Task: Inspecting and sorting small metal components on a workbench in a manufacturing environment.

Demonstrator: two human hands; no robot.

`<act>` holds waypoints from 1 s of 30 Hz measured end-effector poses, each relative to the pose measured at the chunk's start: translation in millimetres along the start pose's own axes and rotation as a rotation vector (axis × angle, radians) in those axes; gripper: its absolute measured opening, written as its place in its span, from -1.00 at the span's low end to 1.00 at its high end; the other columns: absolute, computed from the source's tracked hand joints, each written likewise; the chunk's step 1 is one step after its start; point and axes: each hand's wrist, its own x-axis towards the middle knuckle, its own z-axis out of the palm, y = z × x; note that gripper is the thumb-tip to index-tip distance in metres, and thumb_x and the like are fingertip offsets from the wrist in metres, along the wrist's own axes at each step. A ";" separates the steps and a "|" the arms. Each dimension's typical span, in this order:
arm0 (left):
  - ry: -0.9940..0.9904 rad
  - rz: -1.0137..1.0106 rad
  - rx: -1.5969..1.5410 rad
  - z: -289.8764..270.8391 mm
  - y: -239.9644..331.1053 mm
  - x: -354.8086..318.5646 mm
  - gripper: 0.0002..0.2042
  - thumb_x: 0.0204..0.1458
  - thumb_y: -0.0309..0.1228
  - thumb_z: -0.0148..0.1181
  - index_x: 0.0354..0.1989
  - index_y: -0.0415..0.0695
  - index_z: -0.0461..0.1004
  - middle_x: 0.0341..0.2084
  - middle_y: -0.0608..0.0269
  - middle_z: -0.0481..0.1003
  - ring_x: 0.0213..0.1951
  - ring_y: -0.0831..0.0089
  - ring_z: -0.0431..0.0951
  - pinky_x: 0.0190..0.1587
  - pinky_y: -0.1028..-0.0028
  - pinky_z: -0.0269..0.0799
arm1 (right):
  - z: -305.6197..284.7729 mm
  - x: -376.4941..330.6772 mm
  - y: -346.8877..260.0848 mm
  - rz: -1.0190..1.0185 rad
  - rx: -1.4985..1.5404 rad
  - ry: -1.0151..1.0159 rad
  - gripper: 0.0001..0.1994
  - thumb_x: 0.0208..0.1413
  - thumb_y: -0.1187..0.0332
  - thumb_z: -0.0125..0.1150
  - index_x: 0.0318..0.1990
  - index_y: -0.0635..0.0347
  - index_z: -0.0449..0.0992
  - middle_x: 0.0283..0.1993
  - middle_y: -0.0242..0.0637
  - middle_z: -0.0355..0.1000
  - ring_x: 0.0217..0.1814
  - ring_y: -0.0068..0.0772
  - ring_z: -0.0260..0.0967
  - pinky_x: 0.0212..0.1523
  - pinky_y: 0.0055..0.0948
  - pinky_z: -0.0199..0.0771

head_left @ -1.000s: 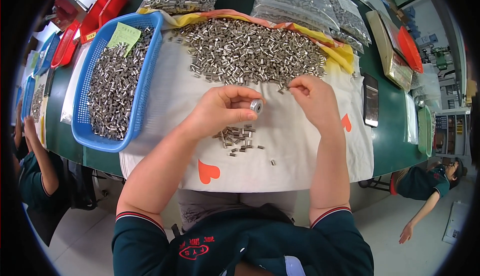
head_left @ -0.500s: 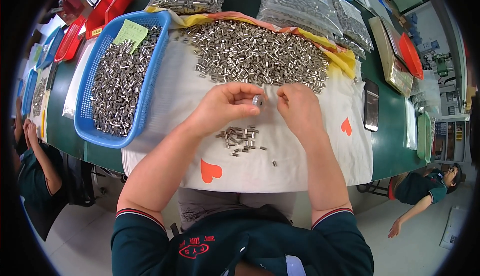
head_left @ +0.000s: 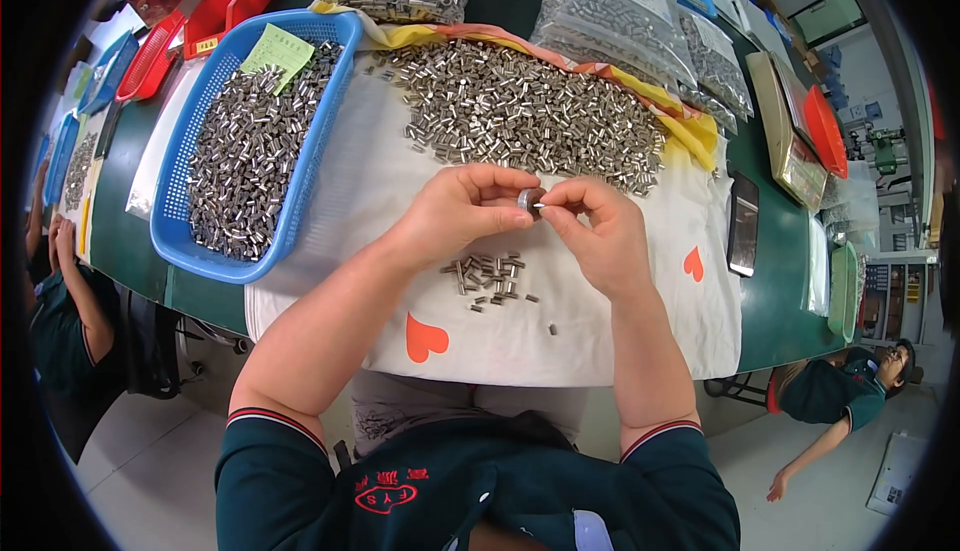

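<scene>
While both hands meet mid-frame | left hand [head_left: 462, 213] pinches small metal sleeve [head_left: 527, 198] | right hand [head_left: 598, 229] fingertips closed on thin pin (barely visible) | risk — slip into small pile [head_left: 490, 279] below

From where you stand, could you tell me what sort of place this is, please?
Probably a small-parts sorting or inspection bench in a workshop. A big heap of metal sleeves lies on a cloth-covered table, a blue basket holds more, and both hands, left hand and right hand, pinch one piece.

Basket [head_left: 318, 141] lies left of metal-piece heap [head_left: 520, 111].
</scene>
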 end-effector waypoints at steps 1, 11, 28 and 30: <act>0.008 -0.001 0.000 0.0 -0.5 -0.3 -0.67 -0.13 -0.58 0.17 -0.12 -0.29 0.36 -0.35 0.28 0.46 -0.30 0.61 0.45 -0.20 0.63 0.37 | 0.7 -0.5 -2.9 -0.001 0.002 -0.002 -0.91 -0.14 0.57 0.12 -0.40 0.26 0.43 -0.43 -0.37 0.39 -0.45 -0.59 0.29 -0.41 -0.62 0.29; 0.060 -0.009 0.068 1.9 3.0 -1.3 -0.67 -0.13 -0.60 0.16 -0.12 -0.27 0.37 -0.35 0.30 0.46 -0.30 0.63 0.44 -0.22 0.63 0.37 | 6.9 -0.5 -3.9 -0.117 -0.102 0.069 -0.91 -0.17 0.58 0.13 -0.43 0.27 0.42 -0.46 -0.32 0.37 -0.43 -0.46 0.32 -0.43 -0.54 0.31; -0.197 -0.042 0.540 13.4 6.2 -8.8 -0.70 -0.21 -0.52 0.27 -0.22 -0.22 0.44 -0.37 0.32 0.47 -0.33 0.65 0.43 -0.22 0.63 0.37 | -26.7 11.3 23.8 0.022 -0.622 0.195 -0.92 -0.14 0.46 0.11 -0.44 0.22 0.47 -0.46 -0.24 0.38 -0.39 -0.26 0.32 -0.33 -0.40 0.32; -0.169 -0.068 0.428 12.1 4.9 -7.7 -0.70 -0.20 -0.53 0.26 -0.22 -0.22 0.44 -0.37 0.34 0.47 -0.32 0.66 0.42 -0.22 0.63 0.38 | -19.3 13.3 28.0 0.002 -0.689 0.168 -0.93 -0.16 0.45 0.11 -0.47 0.22 0.47 -0.46 -0.22 0.38 -0.38 -0.22 0.32 -0.32 -0.35 0.32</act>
